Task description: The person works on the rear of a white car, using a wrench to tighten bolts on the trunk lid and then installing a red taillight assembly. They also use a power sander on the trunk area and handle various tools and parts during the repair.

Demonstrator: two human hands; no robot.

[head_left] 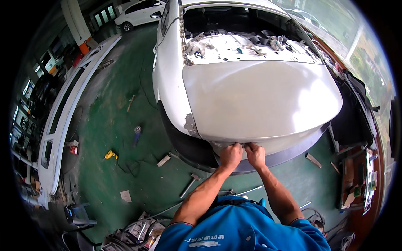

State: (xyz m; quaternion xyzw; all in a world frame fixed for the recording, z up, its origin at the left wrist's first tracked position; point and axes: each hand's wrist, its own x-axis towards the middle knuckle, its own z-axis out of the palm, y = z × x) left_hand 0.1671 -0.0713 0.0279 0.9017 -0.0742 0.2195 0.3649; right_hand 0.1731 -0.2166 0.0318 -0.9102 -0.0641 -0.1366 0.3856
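Both arms reach forward to the rear face of a pale silver-beige trunk lid (pixel 259 100) on a white car (pixel 169 83). My left hand (pixel 231 156) is closed just under the lid's rear lip, its fingertips pressed together. Close beside it, nearly touching, my right hand (pixel 254 153) is closed in the same way. Something small and dark seems to sit between the fingertips, too small to name. Below the hands runs the bumper (pixel 289 157), black at its left corner and greyish along the back. Bare, scraped metal (pixel 189 124) shows at the left rear corner.
On the green floor lie a yellow power drill (pixel 110 154), a blue grinder (pixel 137 133), a hammer (pixel 190 185) and a block (pixel 163 160). A long white body panel (pixel 63 121) stands left. A cluttered shelf (pixel 368 180) stands right. Straps and parts lie inside the rear window opening.
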